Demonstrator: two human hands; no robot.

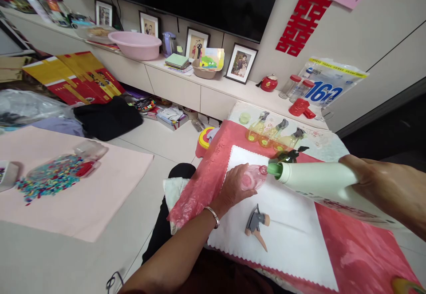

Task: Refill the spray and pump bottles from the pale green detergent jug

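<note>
The left hand is gripping a small clear bottle on the white cloth, while the right hand is clasping a tilted white bottle, nozzle touching its mouth (label unreadable). A bag behind is reading "162".

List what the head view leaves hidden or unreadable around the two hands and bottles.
- Small pink bottle: its base is hidden under the left hand.
- White bottle: its lower end is covered by the right hand; the label print is too blurred to read.
- Liquid flow at the green spout: too small to tell.
</note>
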